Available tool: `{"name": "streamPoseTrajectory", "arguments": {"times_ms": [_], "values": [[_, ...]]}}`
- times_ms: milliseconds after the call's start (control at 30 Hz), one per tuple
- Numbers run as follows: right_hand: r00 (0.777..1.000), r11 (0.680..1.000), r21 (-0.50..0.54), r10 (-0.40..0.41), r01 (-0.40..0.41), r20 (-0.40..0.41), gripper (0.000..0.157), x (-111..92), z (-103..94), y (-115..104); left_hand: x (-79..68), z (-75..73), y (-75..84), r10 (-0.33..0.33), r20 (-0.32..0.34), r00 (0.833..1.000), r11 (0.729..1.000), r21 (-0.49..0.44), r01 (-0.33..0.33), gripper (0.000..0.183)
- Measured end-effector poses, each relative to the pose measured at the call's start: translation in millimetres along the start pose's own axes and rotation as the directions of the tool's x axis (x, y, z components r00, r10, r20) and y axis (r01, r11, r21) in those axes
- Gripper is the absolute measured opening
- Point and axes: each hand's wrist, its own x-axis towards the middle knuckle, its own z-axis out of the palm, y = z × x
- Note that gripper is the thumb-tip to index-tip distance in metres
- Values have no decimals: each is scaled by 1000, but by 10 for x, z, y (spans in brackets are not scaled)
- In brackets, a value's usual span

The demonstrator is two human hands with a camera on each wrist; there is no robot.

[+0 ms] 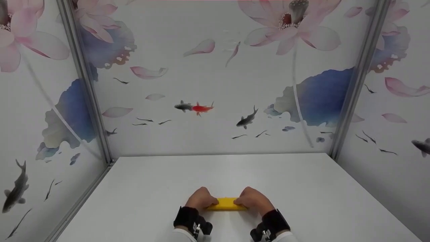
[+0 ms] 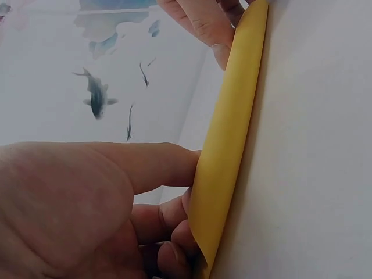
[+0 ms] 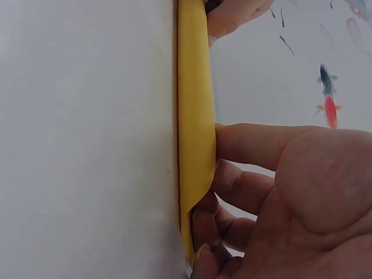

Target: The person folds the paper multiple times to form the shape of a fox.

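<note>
A yellow sheet of paper (image 1: 226, 204), bent over into a narrow strip, lies crosswise low over the white table. My left hand (image 1: 201, 199) pinches its left end, with the thumb pressed on the face and the other fingers curled behind. At the opposite end my right hand (image 1: 254, 199) grips it in the same way. In the left wrist view the yellow paper (image 2: 226, 128) shows a smooth rounded face and a loose lower corner. The right wrist view shows the paper (image 3: 195, 104) with a curved flap beside the curled fingertips (image 3: 204, 226).
The white tabletop (image 1: 151, 178) runs back to a wall panel (image 1: 208, 134) printed with flowers and fish. Similar panels stand on the left and right, joined by grey metal posts (image 1: 85, 77). Black straps with small devices are on both wrists.
</note>
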Motion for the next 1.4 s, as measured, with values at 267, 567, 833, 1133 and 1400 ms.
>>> {"name": "streamPoseTrajectory", "arguments": {"times_ms": [267, 567, 833, 1133, 1400], "values": [[1000, 1000, 4, 2, -2, -3, 34, -26, -10, -2, -4, 0, 10, -6, 7, 1000, 1000, 18, 6, 23], [1000, 1000, 10, -10, 10, -16, 34, -20, 2, 12, -16, 33, -2, 44, -30, 999, 999, 11, -43, 22], [1000, 1000, -7, 5, -5, -4, 36, 14, 6, 9, -21, 66, 44, 43, -68, 997, 998, 45, -40, 50], [1000, 999, -46, -14, 15, 12, 35, 20, 21, 21, 2, 74, 29, 39, -51, 998, 996, 79, -35, 45], [1000, 1000, -5, -6, 6, 3, 38, -6, -3, 14, 18, 82, 45, 23, -60, 998, 997, 73, -18, 50]]}}
